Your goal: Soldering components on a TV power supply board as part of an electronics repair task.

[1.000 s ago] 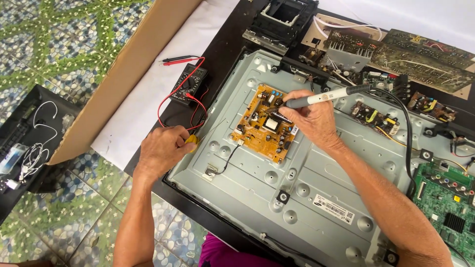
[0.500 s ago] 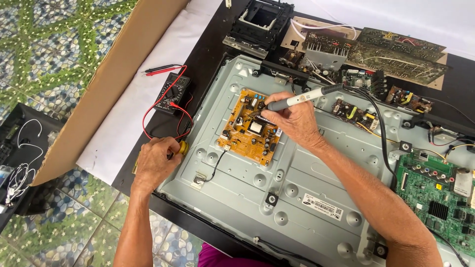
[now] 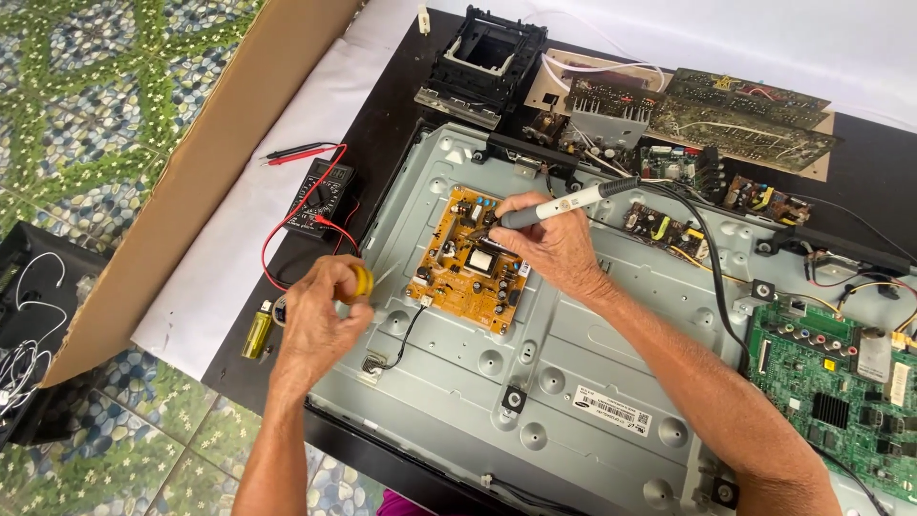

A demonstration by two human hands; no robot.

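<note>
Presently, a soldering iron (image 3: 559, 204) is being gripped by the right hand (image 3: 552, 250), fingers clenched round its dark grip, the pale handle slanting up to the right and its black cord (image 3: 712, 258) trailing off across the chassis. The tip is being held over the orange power-supply board (image 3: 468, 260), which is lying near the middle of the grey metal back panel (image 3: 573, 382) of a flat-screen set. A small yellow object (image 3: 361, 281), perhaps a solder spool, is being pinched by the left hand (image 3: 320, 320) at the panel's left edge. Just beyond, a black multimeter (image 3: 318, 198) with red leads (image 3: 298, 153) is lying on the dark table (image 3: 239, 354), beside a white cloth (image 3: 220, 258) and a cardboard sheet (image 3: 191, 182). A green circuit board (image 3: 831, 401) is lying at the far right.
</note>
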